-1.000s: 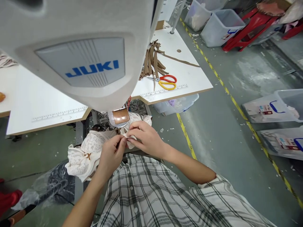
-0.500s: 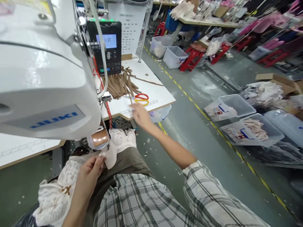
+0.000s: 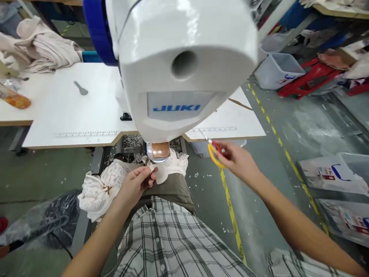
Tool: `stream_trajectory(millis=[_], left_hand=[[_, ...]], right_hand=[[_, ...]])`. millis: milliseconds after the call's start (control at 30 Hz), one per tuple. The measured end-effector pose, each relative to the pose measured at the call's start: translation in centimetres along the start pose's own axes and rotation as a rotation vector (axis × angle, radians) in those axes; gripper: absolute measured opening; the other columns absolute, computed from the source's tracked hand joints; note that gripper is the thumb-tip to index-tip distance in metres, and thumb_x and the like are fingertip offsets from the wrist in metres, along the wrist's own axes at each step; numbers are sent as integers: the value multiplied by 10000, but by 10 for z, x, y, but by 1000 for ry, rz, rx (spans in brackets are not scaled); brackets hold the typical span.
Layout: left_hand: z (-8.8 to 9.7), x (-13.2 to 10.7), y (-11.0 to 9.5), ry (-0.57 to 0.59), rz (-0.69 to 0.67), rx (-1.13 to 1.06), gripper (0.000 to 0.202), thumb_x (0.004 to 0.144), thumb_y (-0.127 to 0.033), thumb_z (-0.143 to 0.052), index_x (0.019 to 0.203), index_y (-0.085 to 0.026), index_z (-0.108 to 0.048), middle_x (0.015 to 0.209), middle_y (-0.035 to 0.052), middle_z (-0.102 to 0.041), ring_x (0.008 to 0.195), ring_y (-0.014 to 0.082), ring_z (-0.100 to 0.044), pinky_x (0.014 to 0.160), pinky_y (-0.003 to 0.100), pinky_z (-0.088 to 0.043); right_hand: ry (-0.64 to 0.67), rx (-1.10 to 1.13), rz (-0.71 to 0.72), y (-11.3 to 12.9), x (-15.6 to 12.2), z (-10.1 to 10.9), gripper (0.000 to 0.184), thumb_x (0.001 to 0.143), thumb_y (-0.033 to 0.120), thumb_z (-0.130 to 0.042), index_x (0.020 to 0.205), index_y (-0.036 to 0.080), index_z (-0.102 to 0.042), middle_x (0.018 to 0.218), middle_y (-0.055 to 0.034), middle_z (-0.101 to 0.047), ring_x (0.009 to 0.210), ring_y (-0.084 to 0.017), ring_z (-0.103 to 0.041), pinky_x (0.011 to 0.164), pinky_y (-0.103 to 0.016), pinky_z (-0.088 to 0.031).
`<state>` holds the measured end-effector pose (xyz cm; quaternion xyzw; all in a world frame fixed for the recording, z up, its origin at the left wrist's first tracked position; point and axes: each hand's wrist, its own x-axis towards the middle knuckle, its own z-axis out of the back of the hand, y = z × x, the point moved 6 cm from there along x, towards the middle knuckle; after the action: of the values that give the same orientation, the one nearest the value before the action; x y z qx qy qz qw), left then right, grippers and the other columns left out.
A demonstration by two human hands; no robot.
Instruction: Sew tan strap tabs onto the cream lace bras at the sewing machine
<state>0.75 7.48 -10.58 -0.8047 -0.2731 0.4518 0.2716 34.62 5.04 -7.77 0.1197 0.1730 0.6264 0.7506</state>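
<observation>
My left hand (image 3: 135, 186) is closed in a pinch on the edge of a white lace garment (image 3: 99, 188) that lies on my lap, just below the copper-coloured foot (image 3: 157, 151) of a white JUKI sewing machine (image 3: 178, 65). My right hand (image 3: 239, 161) is out to the right, closed around the handles of red-and-yellow scissors (image 3: 213, 150), held in the air just off the front edge of the white table (image 3: 86, 111).
Rulers are printed along the table's front edge. A grey tool (image 3: 80, 88) lies on the table and pale fabric (image 3: 37, 46) is heaped at the far left. Clear plastic bins (image 3: 278, 69) and red stools (image 3: 313, 75) stand on the right; yellow floor tape (image 3: 230, 209) runs beside me.
My right hand left the lace, reached to the table, took hold of the scissors and now brings them back toward the machine. My left hand kept its pinch on the lace.
</observation>
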Motion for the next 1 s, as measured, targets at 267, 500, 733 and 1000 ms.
stream_trajectory(millis=[267, 500, 733, 1000], left_hand=[[-4, 0, 0, 4, -51, 176, 287, 862, -432, -667, 830, -147, -677, 710, -7, -551, 594, 64, -443, 569, 178, -369], [-7, -3, -4, 14, -88, 313, 310, 876, -422, -611, 719, -156, -593, 718, -1, -555, 613, 85, -428, 599, 208, -365], [2, -2, 1, 19, -78, 217, 150, 827, -251, -564, 736, -150, -625, 685, -5, -529, 566, 77, -361, 536, 209, -277], [20, 0, 5, -46, -77, 59, 297, 816, -430, -694, 764, -138, -675, 580, -49, -401, 514, 58, -281, 491, 201, -218]], right_hand=[[152, 158, 356, 113, -88, -31, 357, 910, 369, -589, 1227, 207, -568, 1229, -118, -620, 972, -240, -647, 812, -393, -564], [198, 166, 398, 135, -66, -42, 371, 912, 361, -604, 1245, 204, -560, 1185, -98, -638, 938, -229, -659, 733, -361, -553], [300, 299, 366, 124, -67, -49, 333, 922, 353, -610, 1244, 273, -580, 1059, -41, -670, 809, -171, -637, 694, -298, -505], [263, 430, 279, 116, -74, -56, 441, 787, 229, -666, 1212, 252, -549, 1043, -54, -604, 744, -155, -573, 664, -301, -492]])
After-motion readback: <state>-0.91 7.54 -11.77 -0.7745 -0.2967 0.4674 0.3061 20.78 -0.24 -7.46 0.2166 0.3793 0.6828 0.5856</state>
